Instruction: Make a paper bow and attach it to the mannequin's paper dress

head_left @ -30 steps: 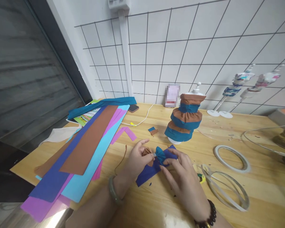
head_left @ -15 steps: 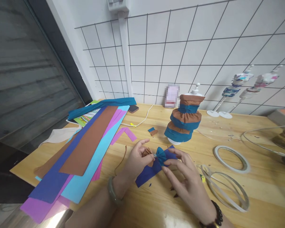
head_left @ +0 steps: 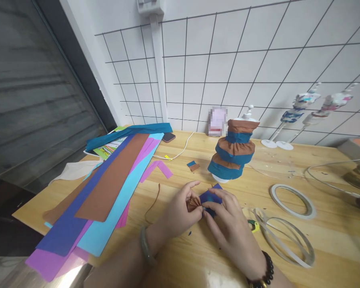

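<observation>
Between my two hands is a small pleated bow (head_left: 193, 203), brown on its left side and teal on its right. My left hand (head_left: 183, 208) pinches the brown side near the middle. With thumb and fingertips together, my right hand (head_left: 226, 214) grips the bow's centre and teal side, hiding most of that half. Beneath the hands lies a dark blue strip (head_left: 213, 192) of paper-like material. Behind them stands a small dress form (head_left: 235, 146) wearing a tiered brown and teal dress.
Long coloured strips (head_left: 114, 176) are piled on the left. A tape roll (head_left: 292, 201), a looped pale strip (head_left: 303, 248) and a yellow-green tool (head_left: 254, 226) lie at right. Two decorated mini dress forms (head_left: 300, 108) stand by the wall. A phone (head_left: 169, 137) rests at the back.
My right hand has moved left and closed in on the bow's centre, covering the teal side. My left hand has shifted slightly right and turned the bow.
</observation>
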A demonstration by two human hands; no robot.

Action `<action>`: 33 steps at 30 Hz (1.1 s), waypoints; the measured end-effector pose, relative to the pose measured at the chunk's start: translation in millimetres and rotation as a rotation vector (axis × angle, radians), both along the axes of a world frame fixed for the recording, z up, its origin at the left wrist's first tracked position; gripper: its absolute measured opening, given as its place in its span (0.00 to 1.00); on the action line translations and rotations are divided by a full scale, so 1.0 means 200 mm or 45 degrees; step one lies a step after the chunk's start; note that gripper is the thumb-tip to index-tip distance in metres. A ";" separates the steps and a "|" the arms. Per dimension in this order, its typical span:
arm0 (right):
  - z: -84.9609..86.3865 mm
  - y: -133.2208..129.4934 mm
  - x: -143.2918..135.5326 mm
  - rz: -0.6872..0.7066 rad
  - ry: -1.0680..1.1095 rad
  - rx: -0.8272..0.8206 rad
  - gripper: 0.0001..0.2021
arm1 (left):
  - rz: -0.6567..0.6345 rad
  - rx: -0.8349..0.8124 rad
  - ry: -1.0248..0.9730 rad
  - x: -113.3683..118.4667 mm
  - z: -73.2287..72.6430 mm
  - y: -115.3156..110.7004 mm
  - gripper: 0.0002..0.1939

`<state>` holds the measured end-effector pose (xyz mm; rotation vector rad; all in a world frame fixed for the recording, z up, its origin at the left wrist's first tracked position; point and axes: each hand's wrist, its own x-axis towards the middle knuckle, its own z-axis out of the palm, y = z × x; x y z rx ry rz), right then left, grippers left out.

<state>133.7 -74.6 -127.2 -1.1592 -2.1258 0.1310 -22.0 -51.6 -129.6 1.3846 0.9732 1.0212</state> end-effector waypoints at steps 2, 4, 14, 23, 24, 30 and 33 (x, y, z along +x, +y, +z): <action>0.00 0.00 0.00 -0.003 -0.007 0.001 0.06 | -0.010 0.022 0.018 0.00 0.00 0.00 0.30; 0.01 0.00 0.00 0.004 -0.010 0.002 0.06 | -0.030 0.024 0.010 0.00 0.00 0.00 0.30; 0.02 0.01 0.01 0.006 0.006 0.050 0.05 | -0.117 -0.107 -0.127 -0.02 0.03 0.01 0.33; -0.01 0.01 0.01 0.042 0.138 -0.138 0.08 | -0.015 -0.073 -0.116 0.00 0.00 0.01 0.35; -0.02 0.01 0.02 0.047 0.168 -0.162 0.09 | -0.017 -0.077 -0.125 0.00 0.00 0.01 0.35; -0.03 0.02 0.03 0.042 0.287 -0.282 0.14 | -0.023 -0.058 -0.045 0.00 0.01 0.00 0.37; -0.01 0.02 0.03 0.066 0.204 -0.344 0.09 | -0.062 -0.060 -0.004 0.00 0.03 -0.01 0.37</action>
